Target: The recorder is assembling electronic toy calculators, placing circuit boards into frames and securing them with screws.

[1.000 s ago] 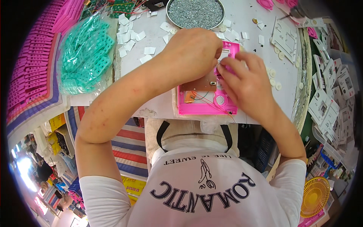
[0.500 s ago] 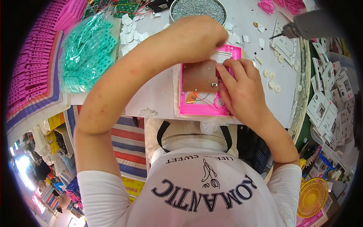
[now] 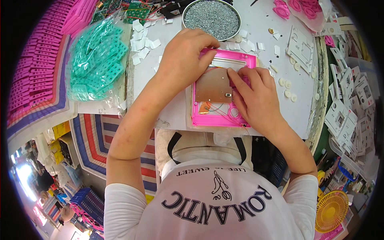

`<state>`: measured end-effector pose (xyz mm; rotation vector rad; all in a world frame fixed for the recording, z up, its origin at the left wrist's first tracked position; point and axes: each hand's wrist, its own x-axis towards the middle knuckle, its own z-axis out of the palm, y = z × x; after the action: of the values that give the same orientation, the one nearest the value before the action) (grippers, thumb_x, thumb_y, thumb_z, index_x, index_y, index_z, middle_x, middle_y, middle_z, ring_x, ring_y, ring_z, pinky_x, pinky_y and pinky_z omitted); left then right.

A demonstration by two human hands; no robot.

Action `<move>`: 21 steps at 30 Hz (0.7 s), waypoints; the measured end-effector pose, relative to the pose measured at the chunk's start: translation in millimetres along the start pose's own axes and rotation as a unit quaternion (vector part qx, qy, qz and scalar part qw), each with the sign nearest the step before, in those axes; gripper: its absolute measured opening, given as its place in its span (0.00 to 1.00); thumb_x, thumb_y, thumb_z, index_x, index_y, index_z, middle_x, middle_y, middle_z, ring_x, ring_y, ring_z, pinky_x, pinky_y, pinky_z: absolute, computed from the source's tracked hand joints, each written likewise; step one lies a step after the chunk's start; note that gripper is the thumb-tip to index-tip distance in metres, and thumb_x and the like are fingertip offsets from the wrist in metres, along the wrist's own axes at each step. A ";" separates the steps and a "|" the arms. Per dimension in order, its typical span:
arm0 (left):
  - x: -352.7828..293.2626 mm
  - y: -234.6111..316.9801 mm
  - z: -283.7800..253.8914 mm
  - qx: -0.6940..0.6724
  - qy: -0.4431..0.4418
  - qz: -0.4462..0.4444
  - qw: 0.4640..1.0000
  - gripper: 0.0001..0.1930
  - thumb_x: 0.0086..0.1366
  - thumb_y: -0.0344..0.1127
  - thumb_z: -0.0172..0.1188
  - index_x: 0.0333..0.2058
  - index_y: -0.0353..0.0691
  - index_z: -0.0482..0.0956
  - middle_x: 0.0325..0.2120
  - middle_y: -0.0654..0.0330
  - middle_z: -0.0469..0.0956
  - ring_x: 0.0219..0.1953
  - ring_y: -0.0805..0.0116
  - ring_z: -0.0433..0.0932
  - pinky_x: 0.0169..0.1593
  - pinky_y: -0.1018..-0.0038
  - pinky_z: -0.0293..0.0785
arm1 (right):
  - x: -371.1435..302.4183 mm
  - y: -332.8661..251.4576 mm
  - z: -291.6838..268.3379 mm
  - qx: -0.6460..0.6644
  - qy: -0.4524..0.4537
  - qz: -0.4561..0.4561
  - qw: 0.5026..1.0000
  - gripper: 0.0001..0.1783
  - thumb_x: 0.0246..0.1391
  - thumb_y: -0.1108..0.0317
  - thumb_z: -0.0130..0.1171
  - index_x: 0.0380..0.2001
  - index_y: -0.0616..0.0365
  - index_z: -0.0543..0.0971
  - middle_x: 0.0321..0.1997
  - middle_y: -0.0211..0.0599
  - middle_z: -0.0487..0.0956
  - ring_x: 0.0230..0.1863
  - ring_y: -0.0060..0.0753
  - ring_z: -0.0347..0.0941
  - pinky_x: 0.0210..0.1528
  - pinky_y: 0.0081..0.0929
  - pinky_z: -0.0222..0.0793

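Note:
A pink plastic housing [image 3: 200,121] lies on the table with a brown circuit board [image 3: 213,86] inside it. Thin red and dark wires [image 3: 218,109] run below the board, beside a small copper-coloured disc or foil piece [image 3: 204,108]. My left hand [image 3: 185,56] is at the housing's far left corner, thumb and forefinger pinched together; what sits between them is too small to make out. Curled over the housing's right side, my right hand [image 3: 258,94] holds it, its forefinger touching the board's upper right edge.
Just beyond the housing stands a round tin of small screws [image 3: 212,20]. White pads [image 3: 141,42] lie scattered around it. At left are a bag of teal plastic parts [image 3: 96,60] and stacked pink parts [image 3: 36,64]. White panels [image 3: 346,116] fill a container at right.
My left hand has drawn back from over the housing's top toward its far left corner, uncovering the screw tin and more of the board. The overhead grey tool has left the view. My right hand stays put.

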<state>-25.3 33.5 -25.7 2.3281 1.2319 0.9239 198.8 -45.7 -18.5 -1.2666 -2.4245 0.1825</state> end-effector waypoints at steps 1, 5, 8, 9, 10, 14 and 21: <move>-0.8 -1.0 1.9 -0.007 0.015 0.018 1.000 0.09 0.59 0.28 0.68 0.39 0.38 0.86 0.33 0.57 0.83 0.36 0.59 0.80 0.42 0.68 0.76 | 1.1 -0.8 0.7 -0.005 -0.004 0.005 1.000 0.24 0.49 0.69 0.66 0.52 0.59 0.81 0.49 0.37 0.76 0.52 0.45 0.69 0.52 0.42 0.67; -5.3 -1.8 4.4 -0.012 0.024 0.067 0.997 0.10 0.59 0.25 0.68 0.40 0.39 0.87 0.34 0.59 0.83 0.37 0.62 0.80 0.42 0.69 0.77 | 9.4 -3.7 -1.4 -0.004 -0.025 0.027 0.999 0.24 0.49 0.69 0.65 0.52 0.59 0.81 0.48 0.38 0.76 0.52 0.46 0.70 0.52 0.44 0.67; -11.1 10.2 5.1 -0.123 -0.002 -0.038 0.992 0.11 0.60 0.25 0.68 0.43 0.41 0.86 0.33 0.60 0.84 0.36 0.66 0.81 0.43 0.69 0.77 | 7.3 5.7 -5.4 0.040 -0.018 0.015 0.999 0.21 0.52 0.69 0.64 0.51 0.57 0.82 0.47 0.39 0.78 0.51 0.46 0.71 0.51 0.45 0.68; -13.2 13.2 3.7 -0.120 0.001 -0.028 0.992 0.12 0.60 0.25 0.68 0.43 0.42 0.86 0.33 0.61 0.84 0.36 0.67 0.81 0.44 0.69 0.77 | 9.3 12.9 -8.0 0.065 -0.003 0.012 0.998 0.20 0.53 0.68 0.64 0.51 0.57 0.82 0.46 0.39 0.79 0.50 0.46 0.71 0.51 0.45 0.68; -15.0 15.7 1.5 -0.116 0.003 -0.019 0.993 0.12 0.60 0.25 0.68 0.44 0.42 0.86 0.33 0.61 0.84 0.35 0.68 0.81 0.45 0.70 0.77 | 13.4 18.5 -9.8 0.090 0.013 0.009 0.996 0.19 0.54 0.68 0.64 0.51 0.56 0.82 0.45 0.39 0.79 0.49 0.45 0.72 0.50 0.44 0.69; -14.5 16.4 1.9 -0.150 0.022 -0.003 0.988 0.15 0.59 0.25 0.70 0.46 0.42 0.85 0.33 0.63 0.85 0.33 0.68 0.81 0.48 0.72 0.75 | 39.7 20.4 -6.5 0.292 0.027 0.094 0.951 0.13 0.56 0.66 0.66 0.43 0.59 0.84 0.34 0.39 0.82 0.37 0.43 0.76 0.41 0.36 0.72; -18.2 21.8 -3.4 -0.078 0.007 -0.027 0.997 0.08 0.60 0.30 0.71 0.38 0.39 0.85 0.30 0.62 0.85 0.30 0.68 0.80 0.46 0.72 0.73 | 45.4 18.6 4.5 0.158 0.107 0.014 0.982 0.09 0.51 0.71 0.69 0.37 0.59 0.84 0.32 0.38 0.82 0.35 0.42 0.77 0.38 0.37 0.74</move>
<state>-22.0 6.2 -17.8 2.1601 1.1784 0.9835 187.9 2.2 -15.2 -1.1140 -2.0974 0.3995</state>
